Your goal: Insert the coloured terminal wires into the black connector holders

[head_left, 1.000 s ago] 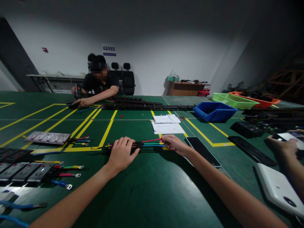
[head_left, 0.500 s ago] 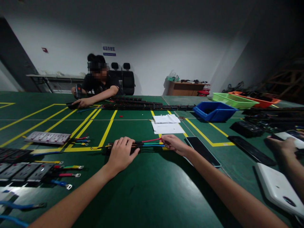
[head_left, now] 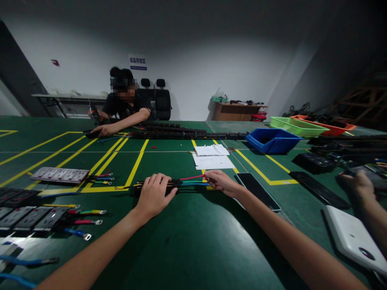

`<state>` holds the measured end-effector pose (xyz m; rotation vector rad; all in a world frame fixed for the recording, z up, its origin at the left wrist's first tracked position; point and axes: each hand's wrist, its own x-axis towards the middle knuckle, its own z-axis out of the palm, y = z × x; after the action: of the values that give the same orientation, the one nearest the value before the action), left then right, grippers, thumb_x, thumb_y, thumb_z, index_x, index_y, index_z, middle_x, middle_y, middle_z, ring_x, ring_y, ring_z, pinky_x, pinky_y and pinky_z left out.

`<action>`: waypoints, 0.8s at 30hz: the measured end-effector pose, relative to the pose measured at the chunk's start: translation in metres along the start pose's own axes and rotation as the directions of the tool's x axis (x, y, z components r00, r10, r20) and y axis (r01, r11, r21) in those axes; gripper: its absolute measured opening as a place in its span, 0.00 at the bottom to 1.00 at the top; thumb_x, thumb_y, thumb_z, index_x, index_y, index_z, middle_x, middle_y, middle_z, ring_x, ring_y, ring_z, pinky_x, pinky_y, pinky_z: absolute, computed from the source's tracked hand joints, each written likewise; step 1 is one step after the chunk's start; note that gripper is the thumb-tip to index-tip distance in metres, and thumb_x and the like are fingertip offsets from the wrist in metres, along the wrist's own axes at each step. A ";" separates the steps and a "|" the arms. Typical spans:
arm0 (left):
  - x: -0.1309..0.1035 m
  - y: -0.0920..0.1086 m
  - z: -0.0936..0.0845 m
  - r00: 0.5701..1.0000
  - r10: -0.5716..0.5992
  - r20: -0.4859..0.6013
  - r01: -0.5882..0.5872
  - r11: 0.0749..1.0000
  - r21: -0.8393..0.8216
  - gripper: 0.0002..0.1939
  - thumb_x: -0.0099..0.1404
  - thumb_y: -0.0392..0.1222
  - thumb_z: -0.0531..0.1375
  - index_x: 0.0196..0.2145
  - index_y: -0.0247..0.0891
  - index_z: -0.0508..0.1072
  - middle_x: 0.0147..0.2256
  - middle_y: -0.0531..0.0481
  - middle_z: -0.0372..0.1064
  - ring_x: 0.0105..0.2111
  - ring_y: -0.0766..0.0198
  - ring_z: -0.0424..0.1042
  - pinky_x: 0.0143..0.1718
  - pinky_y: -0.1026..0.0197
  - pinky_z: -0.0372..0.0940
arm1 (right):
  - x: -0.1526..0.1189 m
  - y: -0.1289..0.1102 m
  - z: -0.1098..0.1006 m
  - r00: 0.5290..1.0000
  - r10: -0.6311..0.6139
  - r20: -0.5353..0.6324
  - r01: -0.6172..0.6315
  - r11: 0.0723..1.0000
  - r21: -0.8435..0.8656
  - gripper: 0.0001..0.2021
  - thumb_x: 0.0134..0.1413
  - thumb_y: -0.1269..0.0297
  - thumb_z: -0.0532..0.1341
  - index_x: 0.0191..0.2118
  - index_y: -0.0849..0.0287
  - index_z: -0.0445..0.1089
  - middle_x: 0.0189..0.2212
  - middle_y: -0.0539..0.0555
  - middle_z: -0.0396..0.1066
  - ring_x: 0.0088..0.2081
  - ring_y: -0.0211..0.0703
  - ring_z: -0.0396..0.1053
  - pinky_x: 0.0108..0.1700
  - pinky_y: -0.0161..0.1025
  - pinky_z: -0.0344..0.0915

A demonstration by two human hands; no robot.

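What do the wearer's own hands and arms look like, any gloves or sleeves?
The left hand and right hand are ungloved. Both slender forearms show no sleeves, watch or bracelet, and no markings that I can make out.

an electrical assembly workshop, told by its marked-out surface, parts and tools
the broad green surface [head_left: 193, 241] is divided into bays by yellow lines [head_left: 137, 163]; on it lie socket strips [head_left: 60, 175], insulated leads [head_left: 78, 233] ending in metal ring terminals [head_left: 87, 237], and, near the centre, a bunch of coloured wires [head_left: 191, 183]. a blue parts bin [head_left: 273, 143], a light green tray [head_left: 298, 126] and an orange tray [head_left: 338, 128] stand towards the right. on the far side a co-worker [head_left: 116, 105] holds what looks like a power driver [head_left: 95, 117]. the wall sign [head_left: 138, 61] reads 成品存放区, finished-goods storage area.
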<state>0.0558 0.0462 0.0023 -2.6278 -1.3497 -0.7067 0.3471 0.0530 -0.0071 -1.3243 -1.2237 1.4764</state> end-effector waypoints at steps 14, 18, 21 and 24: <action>0.001 0.000 0.000 1.000 0.003 0.019 -0.003 1.000 0.001 0.18 0.70 0.53 0.55 0.47 0.37 0.72 0.44 0.43 0.69 0.44 0.51 0.68 0.46 0.47 0.63 | 0.004 0.006 0.009 0.992 -0.029 -0.119 0.021 0.997 -0.068 0.19 0.53 0.47 0.64 0.32 0.63 0.72 0.20 0.45 0.58 0.19 0.29 0.53 0.17 0.28 0.40; 0.000 0.001 -0.001 1.000 0.004 0.011 -0.004 1.000 0.002 0.18 0.71 0.53 0.54 0.47 0.37 0.72 0.43 0.43 0.70 0.44 0.51 0.68 0.45 0.47 0.64 | 0.003 0.007 0.009 0.993 -0.032 -0.116 0.020 0.995 -0.100 0.20 0.52 0.46 0.64 0.33 0.62 0.71 0.20 0.45 0.58 0.19 0.29 0.52 0.16 0.27 0.41; 0.000 0.001 -0.001 1.000 0.002 0.014 -0.002 1.000 -0.005 0.18 0.71 0.53 0.54 0.47 0.37 0.72 0.44 0.43 0.70 0.44 0.51 0.68 0.45 0.47 0.64 | 0.002 0.008 0.007 0.993 -0.043 -0.108 0.031 0.993 -0.113 0.21 0.52 0.45 0.65 0.33 0.62 0.71 0.21 0.46 0.58 0.19 0.29 0.53 0.17 0.27 0.41; 0.000 0.000 0.000 1.000 0.003 0.011 -0.003 1.000 -0.016 0.18 0.71 0.53 0.54 0.47 0.37 0.72 0.44 0.43 0.70 0.44 0.51 0.68 0.45 0.47 0.64 | 0.002 0.008 0.007 0.994 -0.039 -0.107 0.028 0.994 -0.103 0.21 0.51 0.45 0.65 0.33 0.62 0.71 0.20 0.46 0.59 0.19 0.30 0.53 0.17 0.27 0.41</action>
<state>0.0562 0.0460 0.0024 -2.6491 -1.3484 -0.7067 0.3405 0.0523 -0.0150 -1.4249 -1.2576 1.3161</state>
